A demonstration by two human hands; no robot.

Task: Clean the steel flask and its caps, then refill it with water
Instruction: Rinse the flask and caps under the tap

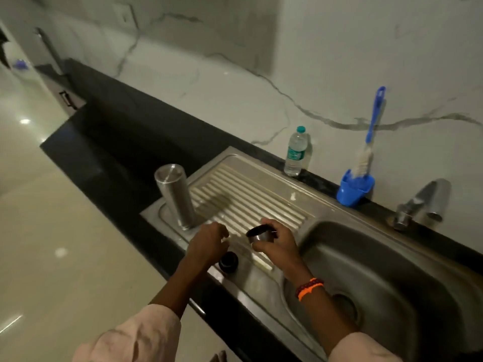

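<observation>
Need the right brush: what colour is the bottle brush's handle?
Blue, seen in the head view: the bottle brush stands in a blue holder.

You have a clear plastic water bottle with a teal cap (296, 152) at the far wall; right of it, a blue-handled bottle brush (370, 131) upright in a blue plastic holder (354, 189); further right, a chrome tap (423, 202).

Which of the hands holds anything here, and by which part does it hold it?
The right hand grips the steel cap by its side wall, open end up. The left hand holds nothing.
</observation>
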